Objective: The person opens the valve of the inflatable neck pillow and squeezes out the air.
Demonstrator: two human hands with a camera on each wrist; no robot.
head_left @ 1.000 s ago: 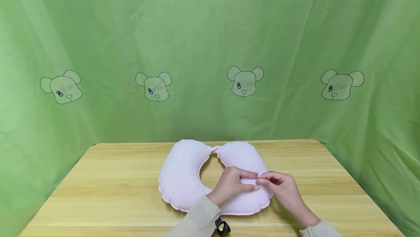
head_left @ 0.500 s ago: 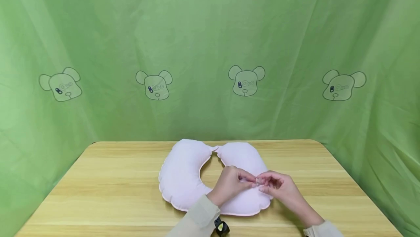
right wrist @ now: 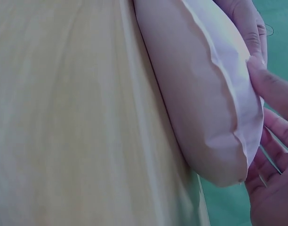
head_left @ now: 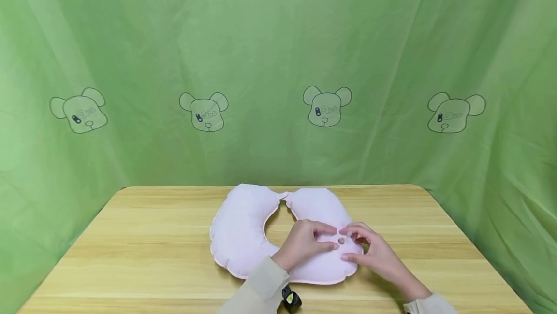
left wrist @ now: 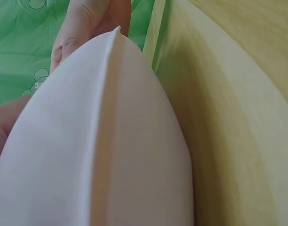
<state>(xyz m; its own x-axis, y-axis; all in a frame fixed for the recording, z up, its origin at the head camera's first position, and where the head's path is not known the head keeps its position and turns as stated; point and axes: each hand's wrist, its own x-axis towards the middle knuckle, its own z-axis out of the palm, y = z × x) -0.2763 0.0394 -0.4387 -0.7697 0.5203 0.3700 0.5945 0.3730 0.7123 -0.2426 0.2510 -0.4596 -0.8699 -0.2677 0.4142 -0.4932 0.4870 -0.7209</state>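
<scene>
A pale pink U-shaped inflatable neck pillow point(head_left: 243, 232) lies puffed up on the wooden table, its two ends joined at the far side. On its right arm sits a small clear air valve point(head_left: 341, 240), also glimpsed past the pillow in the left wrist view. My left hand point(head_left: 302, 241) rests on the pillow just left of the valve, thumb and fingertips apart. From the right, my right hand point(head_left: 374, 251) reaches over the pillow's edge, its fingers spread around the valve. In the right wrist view its thumb point(right wrist: 271, 87) touches the pillow's surface.
A wooden table point(head_left: 143, 241) carries the pillow. Green fabric point(head_left: 261, 38) printed with bear heads hangs behind and at both sides. A black wrist-worn device point(head_left: 290, 299) shows below my left sleeve.
Both hands were pinching at the valve; their fingertips have moved apart, and the valve now shows between them. The pillow has hardly moved.
</scene>
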